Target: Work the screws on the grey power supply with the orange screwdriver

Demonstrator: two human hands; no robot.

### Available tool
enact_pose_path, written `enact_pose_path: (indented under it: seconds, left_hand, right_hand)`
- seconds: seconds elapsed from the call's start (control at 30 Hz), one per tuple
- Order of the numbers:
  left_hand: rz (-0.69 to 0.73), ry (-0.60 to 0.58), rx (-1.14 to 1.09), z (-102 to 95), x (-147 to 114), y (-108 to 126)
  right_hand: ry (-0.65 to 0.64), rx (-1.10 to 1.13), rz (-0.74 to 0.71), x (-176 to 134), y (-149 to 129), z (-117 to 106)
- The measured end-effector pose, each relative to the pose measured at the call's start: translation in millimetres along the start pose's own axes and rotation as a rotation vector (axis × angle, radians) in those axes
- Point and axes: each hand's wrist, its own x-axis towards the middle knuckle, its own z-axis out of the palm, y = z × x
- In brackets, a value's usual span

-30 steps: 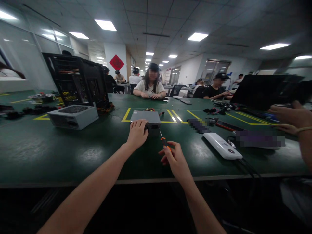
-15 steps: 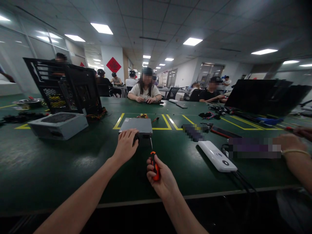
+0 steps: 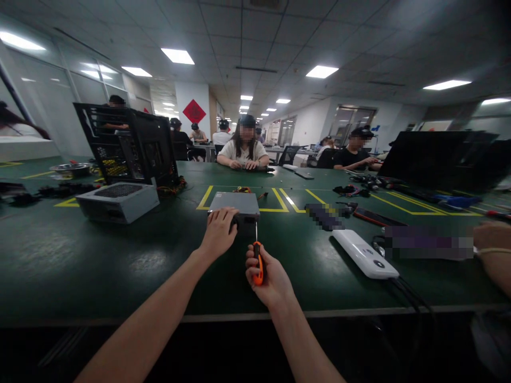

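A grey metal power supply unit [image 3: 241,201] lies on the green table in front of me. My left hand [image 3: 217,230] grips its near left part, with the fingers over the top edge and the thumb against the front face. In my right hand [image 3: 275,276] is a screwdriver [image 3: 259,268] with an orange and black handle, and the fingers are wrapped round it. Its thin shaft points away from me, the tip at the unit's front face near the right corner. Whether the tip sits in a screw, I cannot tell.
To the left stand a second power supply [image 3: 120,205] and an open black computer case [image 3: 136,143]. A white device [image 3: 365,255] with cables lies to the right. Across the table sits a person [image 3: 245,151]; another person's hand [image 3: 493,236] is at the right edge.
The whole view has shifted, so most things appear a little farther right. My left hand stays on the power supply. The screwdriver's tip remains near the unit's right front corner.
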Motion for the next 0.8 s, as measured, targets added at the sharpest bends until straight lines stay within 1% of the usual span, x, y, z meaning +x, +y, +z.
enact_pose_path:
  seconds: [0.1,0.23,0.3,0.47,0.67,0.8]
  left_hand:
    - [-0.001,-0.004,-0.003,-1.4,-0.7,0.2]
    - [0.007,-0.006,0.001,-2.2,-1.6,-0.1]
    - [0.013,-0.005,0.003,-2.3,-2.1,-0.6]
    - [0.018,-0.004,0.001,-3.9,-3.3,-1.7]
    - [0.009,-0.021,0.025,-7.2,-3.7,0.0]
    - [-0.008,-0.013,0.059,-6.5,-2.9,1.8]
  right_hand:
    - [-0.009,-0.008,-0.015,0.4,0.9,1.1]
    - [0.020,0.020,-0.072,2.4,3.0,0.9]
    - [0.001,0.022,-0.063,3.0,4.0,-0.5]
    - [-0.095,0.013,-0.018,2.9,5.4,-3.6]
    - [-0.057,0.048,-0.065,2.2,8.7,-4.1]
    - [-0.107,0.022,-0.032,1.8,9.2,-3.3]
